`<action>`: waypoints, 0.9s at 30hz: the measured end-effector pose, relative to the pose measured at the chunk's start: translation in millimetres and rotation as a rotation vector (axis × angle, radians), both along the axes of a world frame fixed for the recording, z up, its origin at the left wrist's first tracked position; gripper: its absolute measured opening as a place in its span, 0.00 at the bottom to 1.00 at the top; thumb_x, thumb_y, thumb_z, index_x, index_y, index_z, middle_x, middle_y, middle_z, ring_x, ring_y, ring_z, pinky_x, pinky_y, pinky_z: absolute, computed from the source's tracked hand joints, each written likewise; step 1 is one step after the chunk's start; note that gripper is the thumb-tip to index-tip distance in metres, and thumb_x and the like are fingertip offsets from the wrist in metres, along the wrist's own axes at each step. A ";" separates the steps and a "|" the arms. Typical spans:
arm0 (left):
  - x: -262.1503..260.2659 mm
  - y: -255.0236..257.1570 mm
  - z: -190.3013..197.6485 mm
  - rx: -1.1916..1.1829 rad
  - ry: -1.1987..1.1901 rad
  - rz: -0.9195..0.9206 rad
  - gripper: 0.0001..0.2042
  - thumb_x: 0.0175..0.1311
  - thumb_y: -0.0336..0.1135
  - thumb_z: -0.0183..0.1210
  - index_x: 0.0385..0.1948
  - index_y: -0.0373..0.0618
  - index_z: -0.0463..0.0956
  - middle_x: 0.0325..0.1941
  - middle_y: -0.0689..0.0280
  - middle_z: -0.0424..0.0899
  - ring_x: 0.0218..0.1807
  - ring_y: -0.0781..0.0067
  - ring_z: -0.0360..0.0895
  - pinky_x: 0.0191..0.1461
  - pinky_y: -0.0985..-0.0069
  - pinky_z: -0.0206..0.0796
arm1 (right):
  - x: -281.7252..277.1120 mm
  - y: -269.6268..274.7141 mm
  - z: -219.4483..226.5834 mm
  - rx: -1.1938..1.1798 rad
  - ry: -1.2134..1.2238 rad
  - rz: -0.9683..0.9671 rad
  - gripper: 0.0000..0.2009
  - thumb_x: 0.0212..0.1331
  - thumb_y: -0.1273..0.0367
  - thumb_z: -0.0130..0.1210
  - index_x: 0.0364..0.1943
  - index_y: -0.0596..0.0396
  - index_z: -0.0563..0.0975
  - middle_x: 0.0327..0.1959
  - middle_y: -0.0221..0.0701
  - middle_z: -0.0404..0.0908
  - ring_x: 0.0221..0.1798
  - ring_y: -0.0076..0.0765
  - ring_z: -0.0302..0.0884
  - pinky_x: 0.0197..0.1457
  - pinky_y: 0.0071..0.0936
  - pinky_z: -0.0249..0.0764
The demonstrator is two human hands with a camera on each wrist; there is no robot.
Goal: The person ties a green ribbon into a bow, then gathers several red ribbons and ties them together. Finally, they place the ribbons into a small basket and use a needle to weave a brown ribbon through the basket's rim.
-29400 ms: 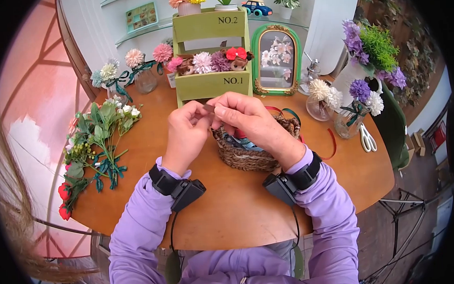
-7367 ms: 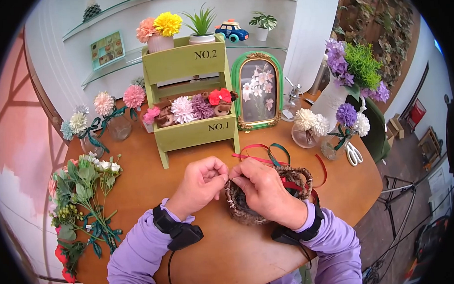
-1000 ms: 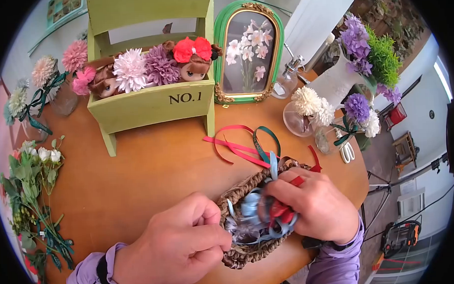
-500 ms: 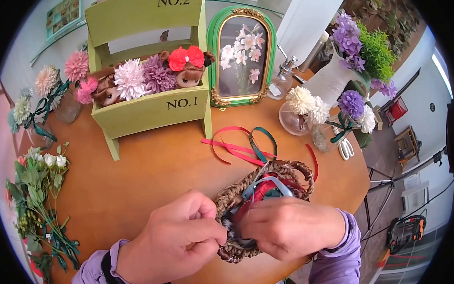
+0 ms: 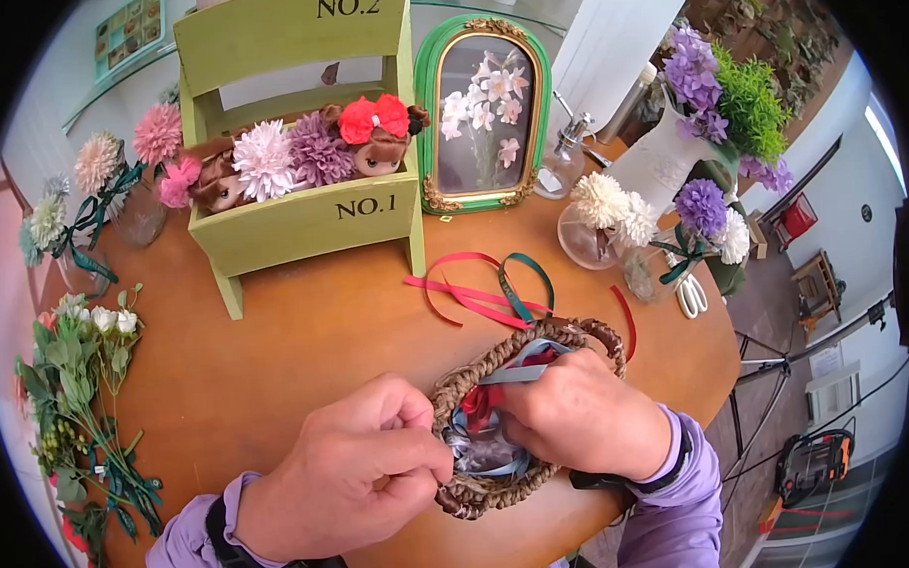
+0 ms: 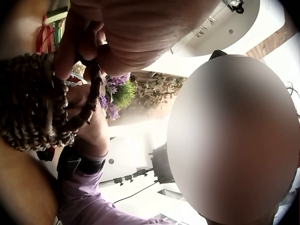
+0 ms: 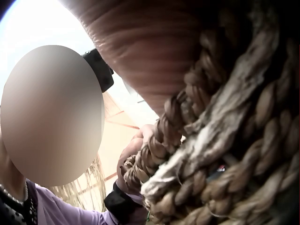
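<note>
My left hand (image 5: 356,468) is at the near left end of a braided wicker basket (image 5: 470,376). In the left wrist view its fingers grip the basket's looped handle (image 6: 95,89). My right hand (image 5: 594,414) reaches into the basket with curled fingers, holding ribbons; its fingertips are hidden. A blue-grey ribbon (image 5: 516,374) runs into that hand, and a dark red ribbon (image 5: 476,408) lies beside the fingers. Pale shiny material (image 5: 480,451) shows at the basket's bottom. In the right wrist view the palm (image 7: 145,51) is over the woven rim (image 7: 176,112).
Loose red ribbon (image 5: 475,301) and green ribbon (image 5: 531,281) lie behind the basket. A green shelf (image 5: 302,229) with dolls and flowers stands at the back, beside a framed flower picture (image 5: 484,113). Flower stems (image 5: 77,377) lie left; vases (image 5: 585,237) and white scissors (image 5: 691,298) stand right.
My right hand has moved around inside the basket, shifting the red and blue ribbons leftward and lower. The left hand has stayed at the basket's left end. Long before, both hands worked above the basket.
</note>
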State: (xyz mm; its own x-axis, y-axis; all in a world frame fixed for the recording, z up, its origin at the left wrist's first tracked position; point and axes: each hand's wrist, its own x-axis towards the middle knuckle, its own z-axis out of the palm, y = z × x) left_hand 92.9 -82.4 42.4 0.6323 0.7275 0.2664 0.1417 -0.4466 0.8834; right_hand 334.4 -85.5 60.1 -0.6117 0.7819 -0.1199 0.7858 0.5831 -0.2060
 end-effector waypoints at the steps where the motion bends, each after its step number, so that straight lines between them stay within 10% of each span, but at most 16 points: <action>1: -0.1 -0.1 0.3 -0.002 0.001 -0.001 0.09 0.46 0.16 0.57 0.26 0.41 0.82 0.33 0.64 0.71 0.29 0.76 0.70 0.29 0.80 0.60 | 0.2 -0.5 2.5 0.000 0.000 0.001 0.04 0.50 0.70 0.59 0.27 0.55 0.78 0.19 0.36 0.76 0.25 0.47 0.78 0.26 0.40 0.71; 6: 0.0 -0.4 0.6 -0.001 -0.003 0.002 0.09 0.46 0.16 0.57 0.26 0.41 0.82 0.33 0.64 0.71 0.29 0.76 0.70 0.29 0.80 0.60 | -2.2 1.7 13.1 -0.237 0.301 0.174 0.06 0.46 0.72 0.58 0.20 0.59 0.76 0.19 0.44 0.78 0.25 0.52 0.79 0.29 0.44 0.74; 12: -0.1 -0.5 0.6 0.005 0.002 0.005 0.09 0.45 0.16 0.57 0.26 0.41 0.82 0.32 0.65 0.71 0.29 0.76 0.71 0.29 0.80 0.60 | 0.1 1.5 -5.3 -0.103 -0.011 0.089 0.03 0.51 0.71 0.58 0.27 0.55 0.79 0.19 0.39 0.76 0.25 0.49 0.78 0.28 0.42 0.72; 27: 0.6 -1.7 3.5 0.006 0.039 0.010 0.10 0.45 0.16 0.55 0.26 0.42 0.82 0.32 0.65 0.72 0.31 0.74 0.72 0.31 0.80 0.62 | -8.5 11.5 -1.3 -0.163 0.069 0.165 0.05 0.41 0.73 0.58 0.22 0.61 0.77 0.19 0.43 0.77 0.26 0.55 0.78 0.30 0.45 0.73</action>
